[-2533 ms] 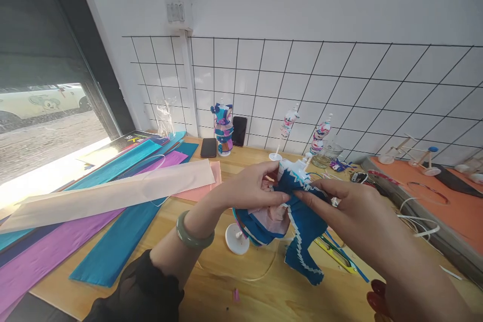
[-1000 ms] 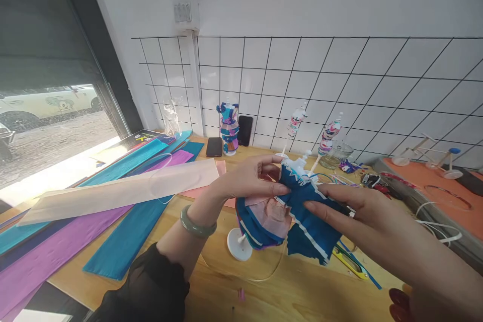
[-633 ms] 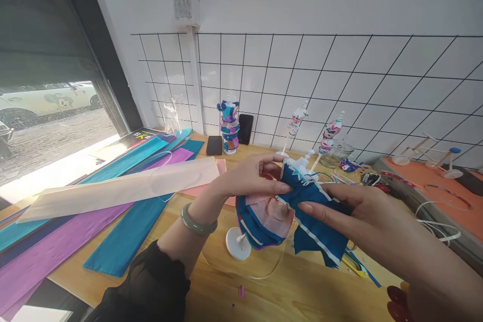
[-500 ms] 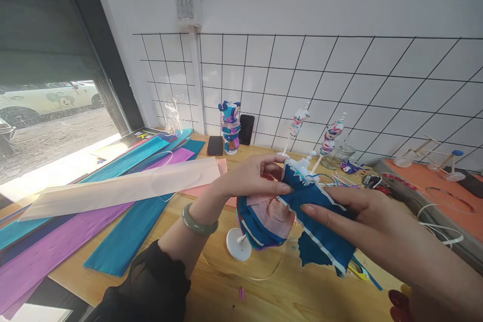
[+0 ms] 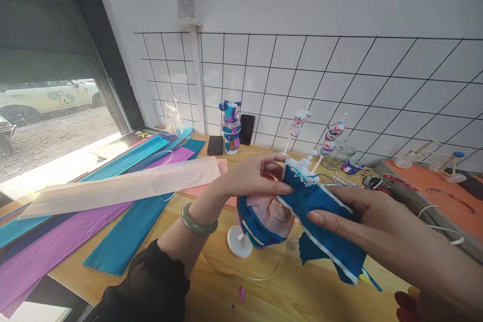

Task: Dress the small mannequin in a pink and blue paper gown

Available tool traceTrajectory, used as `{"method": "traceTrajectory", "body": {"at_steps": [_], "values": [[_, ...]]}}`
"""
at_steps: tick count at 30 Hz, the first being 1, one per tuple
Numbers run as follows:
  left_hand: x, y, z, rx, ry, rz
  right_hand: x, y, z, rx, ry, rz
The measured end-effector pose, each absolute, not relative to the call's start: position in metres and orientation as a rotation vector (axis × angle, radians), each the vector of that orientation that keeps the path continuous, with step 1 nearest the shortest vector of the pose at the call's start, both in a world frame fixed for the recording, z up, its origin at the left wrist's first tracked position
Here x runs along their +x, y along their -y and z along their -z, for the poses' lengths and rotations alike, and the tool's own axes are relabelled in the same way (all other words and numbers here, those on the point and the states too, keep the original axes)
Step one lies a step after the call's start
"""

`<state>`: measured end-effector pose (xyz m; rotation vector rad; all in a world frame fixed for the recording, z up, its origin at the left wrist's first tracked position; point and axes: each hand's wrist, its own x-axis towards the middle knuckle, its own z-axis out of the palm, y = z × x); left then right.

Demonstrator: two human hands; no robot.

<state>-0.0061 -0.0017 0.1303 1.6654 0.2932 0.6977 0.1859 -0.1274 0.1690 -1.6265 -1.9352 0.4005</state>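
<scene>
Clock directions are taken from the dress form in hand. Nearest, at 7 o'clock, a pink scrap (image 5: pixel 241 293) lies on the wooden table (image 5: pixel 211 292). The form's white disc base (image 5: pixel 240 241) points to 8 o'clock; whether it touches the wood cannot be told. The miniature dress form (image 5: pixel 302 165) tilts, neck toward 1 o'clock, its layered pink-and-blue skirt (image 5: pixel 269 214) below the hands. The left hand (image 5: pixel 256 176) pinches the bodice between thumb and fingers; the right hand (image 5: pixel 362 226) grips a white-edged blue panel (image 5: pixel 320 221), thumb in front, the other fingers mostly hidden behind. The panel's free corner hangs toward 4 o'clock, in front of a thin blue strip (image 5: pixel 373 280).

Overlapping peach (image 5: pixel 124 186), purple (image 5: pixel 75 236) and teal (image 5: pixel 128 231) strips crowd 9 o'clock, the purple one running over the table's left edge. Wood shows between the teal strip and the base. At 3 o'clock an orange surface (image 5: pixel 449 191) on a grey ledge bounds that side.

Farther off, a phone (image 5: pixel 215 145) lies at 10 o'clock beside a dressed form (image 5: pixel 231 128); two slimmer forms (image 5: pixel 300 122) and a glass bowl (image 5: pixel 339 156) stand from 12 to 2. The tiled wall (image 5: pixel 264 85) closes the far edge.
</scene>
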Motion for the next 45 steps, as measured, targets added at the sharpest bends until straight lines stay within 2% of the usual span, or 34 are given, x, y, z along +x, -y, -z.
{"method": "traceTrajectory", "body": {"at_steps": [3,11,38,45], "values": [[-0.0059,0.0029,-0.1315,1.641,-0.313,-0.714,0.1863,0.1274,-0.1702,-1.676,1.987,-0.606],[-0.0036,0.0053,-0.1329,1.664,-0.346,-0.726,0.1819,0.1196,-0.1670,-1.614,1.871,-0.639],[-0.0024,0.0072,-0.1334,1.708,-0.306,-0.693,0.1804,0.1263,-0.1683,-1.639,1.915,-0.550],[-0.0014,0.0063,-0.1322,1.661,-0.317,-0.684,0.1807,0.1275,-0.1695,-1.631,1.994,-0.395]]}}
